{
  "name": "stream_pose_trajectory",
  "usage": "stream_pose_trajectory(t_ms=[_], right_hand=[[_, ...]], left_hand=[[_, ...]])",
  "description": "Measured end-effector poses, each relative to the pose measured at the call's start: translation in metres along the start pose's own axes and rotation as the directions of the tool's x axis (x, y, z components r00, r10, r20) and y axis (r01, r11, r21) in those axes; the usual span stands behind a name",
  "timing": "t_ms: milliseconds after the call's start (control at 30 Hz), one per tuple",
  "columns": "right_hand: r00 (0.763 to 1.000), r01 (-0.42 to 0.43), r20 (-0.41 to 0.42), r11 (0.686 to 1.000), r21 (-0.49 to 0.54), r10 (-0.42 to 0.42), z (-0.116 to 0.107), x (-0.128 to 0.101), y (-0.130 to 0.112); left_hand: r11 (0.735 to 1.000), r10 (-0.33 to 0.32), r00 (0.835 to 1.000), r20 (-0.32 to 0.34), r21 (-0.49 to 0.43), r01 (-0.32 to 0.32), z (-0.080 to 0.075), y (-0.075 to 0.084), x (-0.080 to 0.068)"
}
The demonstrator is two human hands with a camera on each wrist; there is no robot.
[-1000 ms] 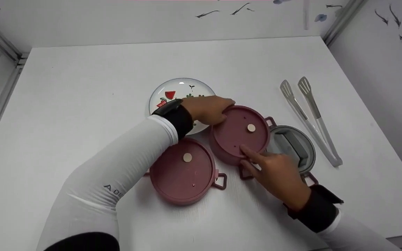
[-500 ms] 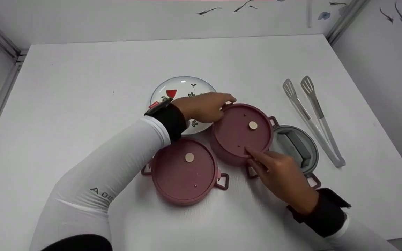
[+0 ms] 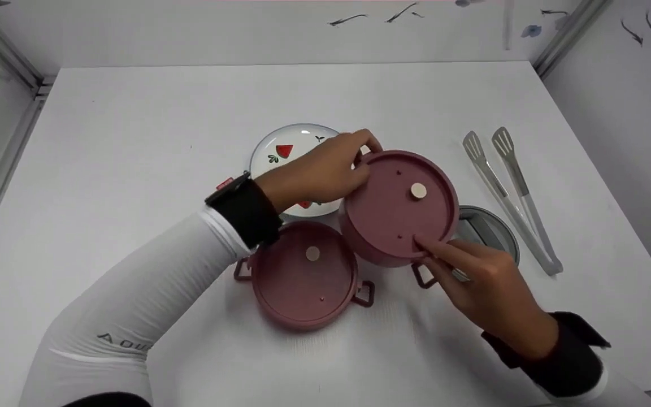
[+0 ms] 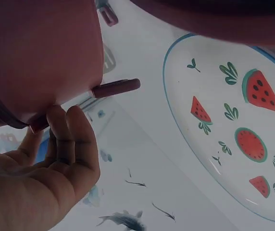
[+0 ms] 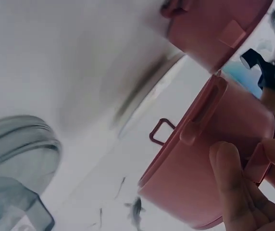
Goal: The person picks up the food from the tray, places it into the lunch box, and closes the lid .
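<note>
Both hands hold a round pink lidded container (image 3: 399, 206) raised above the table. My left hand (image 3: 354, 164) grips its far left rim by a side handle (image 4: 116, 88), with fingers (image 4: 75, 139) curled under the body. At the near right edge my right hand (image 3: 433, 254) pinches it, with fingers (image 5: 233, 183) around the rim and the other handle (image 3: 421, 277). A second pink container (image 3: 303, 274) with the same lid stands on the table just left of it. In the right wrist view the held container (image 5: 209, 168) hangs tilted.
A white plate (image 3: 289, 152) with watermelon pictures lies behind the containers, under my left hand. A grey lid (image 3: 486, 232) lies to the right, partly hidden by the raised container. Metal tongs (image 3: 506, 192) lie further right. White walls enclose the table (image 3: 133, 113).
The right pink container has come up off the table and now looks larger and nearer the camera. Both hands rose with it, still on its rim.
</note>
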State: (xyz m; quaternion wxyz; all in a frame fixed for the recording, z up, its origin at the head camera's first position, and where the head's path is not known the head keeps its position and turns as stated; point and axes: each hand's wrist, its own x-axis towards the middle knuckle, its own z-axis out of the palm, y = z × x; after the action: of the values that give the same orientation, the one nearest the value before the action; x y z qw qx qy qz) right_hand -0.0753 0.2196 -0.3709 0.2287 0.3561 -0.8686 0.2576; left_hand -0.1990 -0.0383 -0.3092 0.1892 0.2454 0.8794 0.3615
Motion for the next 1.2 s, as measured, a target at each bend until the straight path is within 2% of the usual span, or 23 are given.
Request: stream_pose_trajectory(t_ms=[133, 267, 467, 633, 900, 1200], right_hand=[[0.998, 0.049, -0.047, 0.99, 0.136, -0.043, 0.0, 0.007, -0.003], [0.995, 0.086, -0.069, 0.967, 0.241, -0.071, 0.006, 0.013, -0.007], [0.994, 0.099, 0.008, 0.937, 0.334, -0.107, 0.022, 0.025, -0.014], [0.991, 0.068, 0.081, 0.914, 0.399, -0.109, 0.034, 0.033, -0.021], [0.975, 0.077, 0.156, 0.904, 0.42, -0.156, 0.045, 0.039, -0.024], [0.968, 0.065, 0.192, 0.904, 0.424, -0.159, 0.047, 0.037, -0.024]], left_hand=[[0.999, -0.037, 0.997, -0.063, -0.037, 0.034, -0.003, -0.006, -0.028], [0.996, -0.062, 0.994, -0.084, -0.073, 0.056, -0.005, -0.017, -0.056], [0.988, -0.147, 0.98, -0.134, -0.073, 0.138, -0.006, -0.036, -0.096], [0.978, -0.209, 0.962, -0.173, -0.053, 0.203, -0.005, -0.048, -0.121], [0.965, -0.264, 0.953, -0.146, -0.046, 0.26, 0.0, -0.062, -0.142], [0.98, -0.201, 0.969, -0.146, -0.033, 0.198, 0.009, -0.069, -0.146]])
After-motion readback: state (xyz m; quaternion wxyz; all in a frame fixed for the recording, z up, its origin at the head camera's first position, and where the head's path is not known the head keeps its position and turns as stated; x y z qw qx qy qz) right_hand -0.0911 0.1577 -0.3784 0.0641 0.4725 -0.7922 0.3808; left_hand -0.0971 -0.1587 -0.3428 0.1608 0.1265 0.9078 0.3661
